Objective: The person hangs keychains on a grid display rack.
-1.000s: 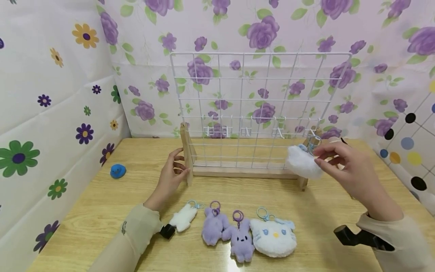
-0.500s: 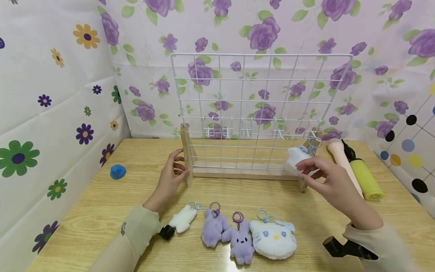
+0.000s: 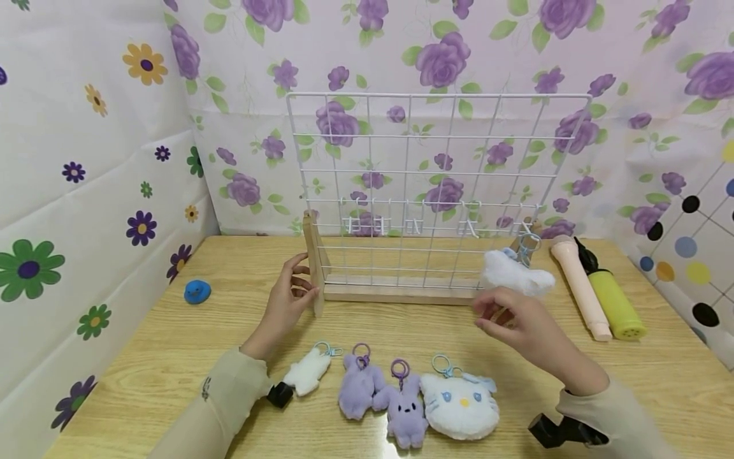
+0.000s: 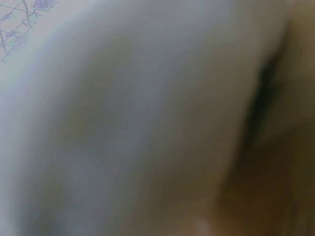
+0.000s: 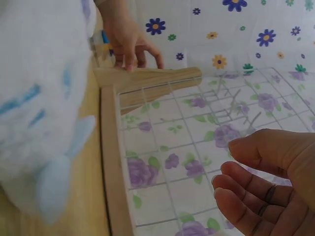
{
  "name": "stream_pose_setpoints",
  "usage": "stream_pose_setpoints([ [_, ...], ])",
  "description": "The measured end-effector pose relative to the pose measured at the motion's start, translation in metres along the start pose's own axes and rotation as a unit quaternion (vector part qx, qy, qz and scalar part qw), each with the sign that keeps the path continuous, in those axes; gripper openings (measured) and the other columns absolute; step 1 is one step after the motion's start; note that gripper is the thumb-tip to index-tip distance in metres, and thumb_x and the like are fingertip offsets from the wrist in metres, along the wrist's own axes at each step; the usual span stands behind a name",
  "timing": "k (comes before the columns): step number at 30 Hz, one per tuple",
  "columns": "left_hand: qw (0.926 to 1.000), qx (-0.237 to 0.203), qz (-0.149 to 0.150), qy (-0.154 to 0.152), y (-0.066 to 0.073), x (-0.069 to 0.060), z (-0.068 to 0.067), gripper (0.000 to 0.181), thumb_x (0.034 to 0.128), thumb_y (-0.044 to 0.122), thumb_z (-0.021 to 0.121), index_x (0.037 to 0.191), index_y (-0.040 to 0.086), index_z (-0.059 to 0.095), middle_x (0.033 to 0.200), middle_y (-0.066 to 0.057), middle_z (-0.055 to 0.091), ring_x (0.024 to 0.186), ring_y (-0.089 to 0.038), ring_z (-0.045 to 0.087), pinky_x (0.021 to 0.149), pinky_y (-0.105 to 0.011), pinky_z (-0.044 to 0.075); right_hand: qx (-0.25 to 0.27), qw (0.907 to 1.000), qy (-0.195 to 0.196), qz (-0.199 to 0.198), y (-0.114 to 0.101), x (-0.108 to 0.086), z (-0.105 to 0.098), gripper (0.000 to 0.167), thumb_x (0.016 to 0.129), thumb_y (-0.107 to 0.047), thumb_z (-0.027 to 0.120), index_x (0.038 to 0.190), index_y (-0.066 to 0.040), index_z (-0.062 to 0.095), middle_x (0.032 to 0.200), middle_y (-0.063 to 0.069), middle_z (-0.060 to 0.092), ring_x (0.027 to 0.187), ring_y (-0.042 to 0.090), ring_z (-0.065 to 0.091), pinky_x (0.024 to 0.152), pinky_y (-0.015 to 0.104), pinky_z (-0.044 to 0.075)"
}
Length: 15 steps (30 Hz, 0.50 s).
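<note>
My left hand (image 3: 285, 299) grips the left wooden leg (image 3: 314, 264) of a white wire grid rack (image 3: 410, 172), thumb at its front edge. A white plush keychain (image 3: 513, 274) with a blue ring hangs from a hook at the grid's lower right. Just below it is my right hand (image 3: 522, 322), fingers loosely bent and holding nothing. In the right wrist view the right hand's fingers (image 5: 241, 196) are apart from the grid. On the table lie a white cat-face plush (image 3: 461, 408), two purple plush keychains (image 3: 357, 389) and a small white plush (image 3: 308, 371). The left wrist view is mostly blurred.
Several white hooks (image 3: 414, 224) are on the grid's lower rows. A blue rubber duck (image 3: 197, 291) sits at the left of the table. To the right lie a pale pink cylinder (image 3: 582, 290) and a yellow one (image 3: 618, 306). Patterned cloth walls surround the table.
My right hand has let go of the white plush keychain and moved left and down, leaving it hanging on the grid's hook. The left hand stays on the wooden leg.
</note>
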<state>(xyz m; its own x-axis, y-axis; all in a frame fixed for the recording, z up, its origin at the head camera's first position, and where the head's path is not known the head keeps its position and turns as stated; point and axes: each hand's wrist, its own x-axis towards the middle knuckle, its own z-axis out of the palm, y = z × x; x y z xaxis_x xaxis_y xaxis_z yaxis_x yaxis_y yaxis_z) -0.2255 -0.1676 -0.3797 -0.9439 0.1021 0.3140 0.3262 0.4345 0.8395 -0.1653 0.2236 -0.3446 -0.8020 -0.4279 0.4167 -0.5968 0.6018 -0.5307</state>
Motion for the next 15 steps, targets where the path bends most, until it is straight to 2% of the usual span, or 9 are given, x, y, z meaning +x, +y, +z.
stream_pose_setpoints([
  [7, 0.9999, 0.007, 0.010, 0.000, 0.001, -0.001, 0.000, 0.064, 0.0899, -0.005, 0.061, 0.146, 0.003, 0.029, 0.122, -0.026, 0.050, 0.093, -0.034, 0.057, 0.080, -0.031, 0.049, 0.020, 0.9992, -0.034, -0.009, 0.006, 0.000, 0.014, 0.018, 0.085, -0.004, 0.071, 0.098, -0.014, 0.067, 0.090, -0.002, 0.065, 0.075, -0.002, 0.057, 0.060, 0.021, 0.051],
  [15, 1.0000, 0.000, 0.009, -0.002, 0.001, -0.001, 0.000, 0.065, 0.0901, -0.005, 0.060, 0.146, 0.003, 0.029, 0.123, -0.026, 0.050, 0.094, -0.035, 0.057, 0.079, -0.032, 0.050, 0.012, 0.9936, -0.112, 0.013, 0.011, -0.001, 0.025, 0.014, 0.087, -0.008, 0.069, 0.100, -0.009, 0.066, 0.093, 0.005, 0.067, 0.076, 0.001, 0.058, 0.060, 0.020, 0.050],
])
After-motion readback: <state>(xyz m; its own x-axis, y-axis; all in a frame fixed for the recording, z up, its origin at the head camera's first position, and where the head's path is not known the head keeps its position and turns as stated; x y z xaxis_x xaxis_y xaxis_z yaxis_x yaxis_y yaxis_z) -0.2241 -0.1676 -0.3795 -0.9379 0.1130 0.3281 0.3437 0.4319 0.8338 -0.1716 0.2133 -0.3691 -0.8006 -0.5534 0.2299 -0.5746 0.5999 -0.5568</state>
